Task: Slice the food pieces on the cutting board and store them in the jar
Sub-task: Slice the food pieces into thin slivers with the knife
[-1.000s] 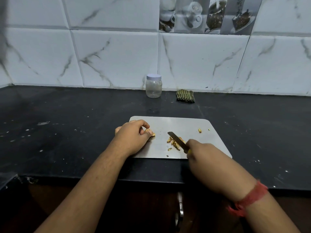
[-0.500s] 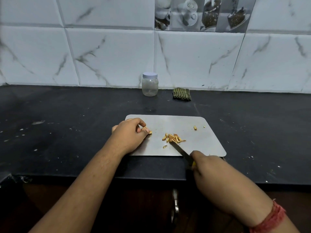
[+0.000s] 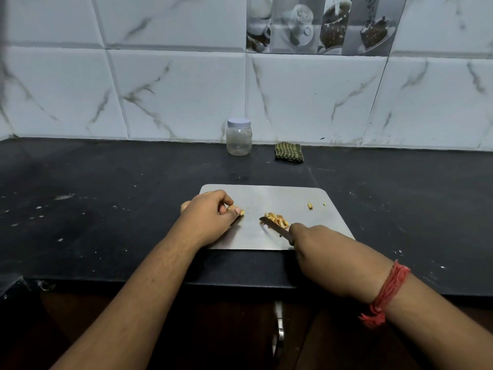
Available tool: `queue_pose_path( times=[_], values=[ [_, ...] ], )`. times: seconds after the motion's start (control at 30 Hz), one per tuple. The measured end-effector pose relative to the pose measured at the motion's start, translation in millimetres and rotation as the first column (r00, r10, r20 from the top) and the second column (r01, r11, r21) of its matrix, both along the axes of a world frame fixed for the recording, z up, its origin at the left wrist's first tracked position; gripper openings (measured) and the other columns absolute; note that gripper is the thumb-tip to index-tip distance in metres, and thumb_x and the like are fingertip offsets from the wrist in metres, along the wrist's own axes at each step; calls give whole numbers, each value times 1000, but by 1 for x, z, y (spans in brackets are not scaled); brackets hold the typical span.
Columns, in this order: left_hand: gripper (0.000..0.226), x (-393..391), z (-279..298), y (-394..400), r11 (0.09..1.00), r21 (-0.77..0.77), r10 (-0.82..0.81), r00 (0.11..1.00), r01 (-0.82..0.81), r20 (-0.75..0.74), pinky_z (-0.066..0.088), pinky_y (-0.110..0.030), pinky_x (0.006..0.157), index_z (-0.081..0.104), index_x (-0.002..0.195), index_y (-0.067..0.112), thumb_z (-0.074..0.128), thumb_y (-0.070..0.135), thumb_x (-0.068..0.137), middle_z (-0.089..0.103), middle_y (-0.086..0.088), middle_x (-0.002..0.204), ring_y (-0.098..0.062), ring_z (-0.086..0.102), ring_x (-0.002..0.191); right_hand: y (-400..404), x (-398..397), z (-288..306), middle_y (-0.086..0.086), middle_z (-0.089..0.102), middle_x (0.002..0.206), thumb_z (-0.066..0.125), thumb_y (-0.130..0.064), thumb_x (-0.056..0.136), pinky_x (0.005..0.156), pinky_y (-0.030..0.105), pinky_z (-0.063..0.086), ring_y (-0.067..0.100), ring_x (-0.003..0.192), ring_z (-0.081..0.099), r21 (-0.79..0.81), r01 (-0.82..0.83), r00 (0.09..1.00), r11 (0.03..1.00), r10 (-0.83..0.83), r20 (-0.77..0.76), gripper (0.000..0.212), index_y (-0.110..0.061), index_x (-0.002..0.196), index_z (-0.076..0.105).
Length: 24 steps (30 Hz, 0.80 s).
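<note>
A grey cutting board (image 3: 282,196) lies on the black counter in front of me. My left hand (image 3: 208,214) rests on its left part, fingers curled round yellowish food pieces (image 3: 238,210) that peek out at the fingertips. A small heap of sliced pieces (image 3: 277,219) lies mid-board. My right hand (image 3: 317,244) grips a knife (image 3: 276,227), whose blade lies against the near side of that heap. One stray piece (image 3: 310,205) sits toward the board's right. A clear jar (image 3: 239,137) with a white lid on stands at the back by the wall.
A folded green striped cloth (image 3: 289,153) lies right of the jar against the tiled wall. The black counter (image 3: 106,198) is speckled with crumbs. Its front edge runs just below the board, with a metal cabinet handle (image 3: 279,324) underneath.
The knife drew back toward the board's near edge, then came forward to the heap again. My left hand has kept its place on the food pieces.
</note>
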<state>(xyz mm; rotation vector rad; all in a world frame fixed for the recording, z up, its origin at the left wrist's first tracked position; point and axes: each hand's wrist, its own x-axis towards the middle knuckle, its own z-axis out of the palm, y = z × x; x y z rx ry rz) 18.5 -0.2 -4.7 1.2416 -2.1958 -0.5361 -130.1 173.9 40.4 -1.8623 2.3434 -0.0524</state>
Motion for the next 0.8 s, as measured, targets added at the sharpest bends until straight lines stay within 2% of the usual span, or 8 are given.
queue_pose_path(
  times=[0.1, 0.2, 0.33, 0.47, 0.67, 0.8],
  values=[
    [15, 0, 1, 0, 1000, 11, 0, 1000, 1, -14, 38, -38, 103, 64, 98, 32, 64, 46, 92, 65, 12, 84, -1, 57, 86, -5, -2, 1, 0, 51, 80, 36, -11, 92, 49, 27, 38, 14, 62, 49, -17, 9, 1000, 1000, -9, -1, 11, -16, 102, 40],
    [14, 0, 1, 0, 1000, 22, -7, 1000, 8, -19, 41, -40, 103, 64, 97, 31, 62, 44, 94, 65, 11, 82, 0, 57, 83, -5, 3, -4, 0, 50, 80, 36, -12, 93, 54, 29, 41, 18, 66, 51, -38, -25, 1000, 999, 25, 4, 16, -15, 106, 44],
    [14, 0, 1, -1, 1000, 22, -16, 1000, 16, -15, 42, -41, 101, 65, 98, 30, 62, 43, 94, 64, 11, 81, -1, 57, 83, -3, 2, -9, -1, 46, 74, 35, -11, 92, 51, 30, 40, 15, 60, 47, -54, 7, 1000, 998, -8, -11, 7, -16, 96, 38],
    [14, 0, 1, -1, 999, 24, -24, 1000, 24, -4, 42, -42, 101, 65, 99, 31, 61, 44, 95, 64, 11, 83, -1, 56, 84, 1, -1, -10, 1, 54, 78, 34, -11, 91, 65, 42, 53, 20, 66, 56, -88, 48, 998, 995, -45, 44, 17, -18, 102, 44],
    [15, 1, 1, 0, 999, 29, -24, 1000, 24, -2, 43, -42, 101, 65, 102, 31, 61, 44, 95, 63, 12, 82, -1, 56, 84, 12, 1, -13, -1, 55, 82, 34, -18, 92, 68, 43, 53, 20, 72, 58, -86, 42, 998, 995, -38, 46, 17, -25, 105, 42],
    [14, 0, 2, 0, 999, 31, -26, 1000, 26, -2, 43, -42, 101, 65, 101, 31, 61, 43, 95, 64, 12, 83, -1, 56, 84, 14, 6, -13, -3, 54, 81, 34, -17, 93, 67, 39, 52, 17, 74, 56, -136, 32, 996, 990, -21, 83, 15, -26, 103, 41]
  ],
)
